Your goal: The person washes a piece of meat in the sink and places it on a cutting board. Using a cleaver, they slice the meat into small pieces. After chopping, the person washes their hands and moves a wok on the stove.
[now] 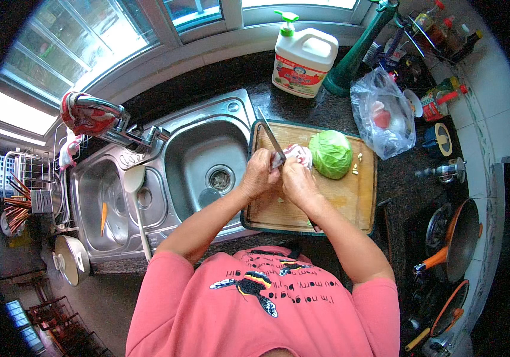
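A wooden cutting board (326, 214) with a dark rim lies before me on the counter. My right hand (299, 180) grips a kitchen knife (270, 133), its blade pointing away from me and toward the sink. Raw meat (298, 154), pink with white fat, sits just beyond that hand. With bent fingers, my left hand (260, 173) holds a piece of the meat against the left side of the blade. A green cabbage (331, 154) rests to the right of the meat. Small garlic cloves (355, 168) lie beside it. The knife handle is hidden in my right hand.
Left of the board is a steel double-bowl sink (208, 143) with a faucet (130, 134). Behind stand a white pump jug (305, 62) and a green bottle (348, 67). A clear plastic bag (382, 116) sits at right, a wok (462, 241) farther along.
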`<state>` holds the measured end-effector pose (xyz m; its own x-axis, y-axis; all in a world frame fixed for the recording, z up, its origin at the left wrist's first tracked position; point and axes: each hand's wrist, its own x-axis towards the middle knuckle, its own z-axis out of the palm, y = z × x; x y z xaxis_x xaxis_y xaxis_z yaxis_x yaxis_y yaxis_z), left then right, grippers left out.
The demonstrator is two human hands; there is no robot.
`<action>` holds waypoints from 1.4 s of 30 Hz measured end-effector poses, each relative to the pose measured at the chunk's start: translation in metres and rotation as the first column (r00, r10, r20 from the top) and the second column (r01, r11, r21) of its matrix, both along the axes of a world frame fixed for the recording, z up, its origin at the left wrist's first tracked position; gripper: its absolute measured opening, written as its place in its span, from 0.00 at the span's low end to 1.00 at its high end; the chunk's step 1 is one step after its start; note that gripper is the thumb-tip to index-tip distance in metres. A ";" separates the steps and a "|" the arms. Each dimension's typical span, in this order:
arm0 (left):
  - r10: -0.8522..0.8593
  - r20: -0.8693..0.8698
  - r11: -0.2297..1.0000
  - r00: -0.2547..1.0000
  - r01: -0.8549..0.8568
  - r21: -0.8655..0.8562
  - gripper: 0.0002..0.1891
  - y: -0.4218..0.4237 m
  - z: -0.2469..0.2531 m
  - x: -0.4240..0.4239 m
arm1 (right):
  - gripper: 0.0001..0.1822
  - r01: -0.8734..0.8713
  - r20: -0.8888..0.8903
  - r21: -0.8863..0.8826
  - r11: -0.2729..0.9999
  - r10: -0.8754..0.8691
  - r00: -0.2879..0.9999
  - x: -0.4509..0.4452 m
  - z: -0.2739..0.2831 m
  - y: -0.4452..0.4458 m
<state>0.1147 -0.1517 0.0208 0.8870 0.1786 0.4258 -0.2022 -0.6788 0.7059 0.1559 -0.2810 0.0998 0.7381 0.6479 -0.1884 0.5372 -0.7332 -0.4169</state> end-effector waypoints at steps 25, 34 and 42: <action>0.000 -0.174 0.997 0.985 -0.012 -0.071 0.17 0.001 0.006 -0.008 | 0.09 0.070 -0.054 0.078 0.994 -0.066 0.996 0.004 -0.027 0.010; 0.066 -0.489 0.974 0.870 -0.163 -0.159 0.17 0.018 0.043 -0.017 | 0.12 0.180 -0.085 0.123 0.976 -0.170 0.982 0.006 -0.037 -0.046; 0.064 -0.463 0.874 0.884 0.174 0.454 0.14 -0.020 0.033 -0.007 | 0.11 0.207 -0.058 0.212 0.955 -0.199 0.978 0.008 -0.026 -0.056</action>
